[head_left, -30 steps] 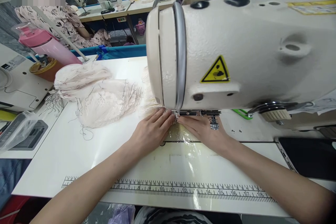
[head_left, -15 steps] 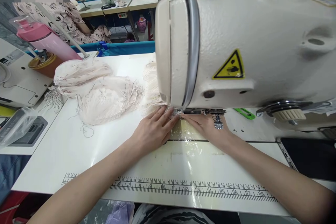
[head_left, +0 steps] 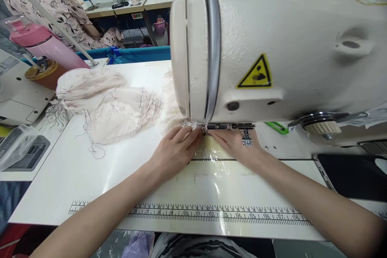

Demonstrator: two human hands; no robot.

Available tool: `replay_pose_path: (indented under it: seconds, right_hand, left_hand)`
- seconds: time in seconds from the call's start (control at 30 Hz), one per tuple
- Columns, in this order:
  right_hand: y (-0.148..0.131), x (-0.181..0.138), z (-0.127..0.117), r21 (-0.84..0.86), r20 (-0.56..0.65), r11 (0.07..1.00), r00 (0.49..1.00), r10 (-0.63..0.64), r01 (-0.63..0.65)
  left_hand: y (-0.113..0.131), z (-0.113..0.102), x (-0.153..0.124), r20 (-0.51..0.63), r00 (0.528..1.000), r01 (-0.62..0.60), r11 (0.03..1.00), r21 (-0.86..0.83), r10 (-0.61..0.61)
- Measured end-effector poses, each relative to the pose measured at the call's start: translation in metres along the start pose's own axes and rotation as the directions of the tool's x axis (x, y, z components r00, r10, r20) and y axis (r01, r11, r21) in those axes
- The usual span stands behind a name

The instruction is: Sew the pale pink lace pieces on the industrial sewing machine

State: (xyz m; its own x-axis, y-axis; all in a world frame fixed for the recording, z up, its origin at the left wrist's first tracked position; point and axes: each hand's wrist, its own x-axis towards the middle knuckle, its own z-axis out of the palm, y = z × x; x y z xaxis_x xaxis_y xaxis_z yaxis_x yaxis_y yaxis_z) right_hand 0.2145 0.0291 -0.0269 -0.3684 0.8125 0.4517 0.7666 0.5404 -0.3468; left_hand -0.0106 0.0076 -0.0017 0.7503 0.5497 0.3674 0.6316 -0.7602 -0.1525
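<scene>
A large cream sewing machine (head_left: pixel 272 48) fills the upper right. My left hand (head_left: pixel 175 151) lies flat on the table with fingers together, its tips pressing a small pale lace piece (head_left: pixel 189 124) at the foot of the machine head. My right hand (head_left: pixel 238 145) rests just right of it under the machine arm, fingers pointing left toward the needle area; the fingertips are hidden by the machine. A heap of pale pink lace fabric (head_left: pixel 111 105) with loose threads lies to the left of my left hand.
A printed ruler (head_left: pixel 193 213) runs along the table's front edge. A pink bottle (head_left: pixel 45 44) and a brown tape roll (head_left: pixel 42 73) stand at the far left. A dark tablet (head_left: pixel 353 175) lies at the right. Another person in a patterned top (head_left: pixel 60 20) sits behind.
Both hands stay at the needle area, the left fingertips shifting slightly on the lace piece. The view has swung a little left and right.
</scene>
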Motion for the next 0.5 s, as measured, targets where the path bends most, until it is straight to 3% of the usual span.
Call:
replay_pose_path:
  seconds: [0.13,0.27,0.5]
  right_hand:
    - [-0.0044,-0.0035,-0.0054,-0.014,-0.018,0.998,0.998,-0.066,0.065]
    - [-0.0073,-0.0027,-0.0103,-0.008,0.039,0.983,0.982,-0.185,0.186]
    - [-0.0073,-0.0048,-0.0095,-0.014,0.038,0.981,0.980,-0.194,0.195]
  left_hand:
    - [0.0020,-0.0020,0.0008,-0.021,1.000,-0.018,0.997,0.073,0.019]
    - [0.0016,-0.0030,0.0035,-0.024,0.995,0.095,0.992,0.082,-0.093]
    - [0.0010,-0.0062,0.0057,0.006,0.997,0.082,0.992,0.092,-0.083]
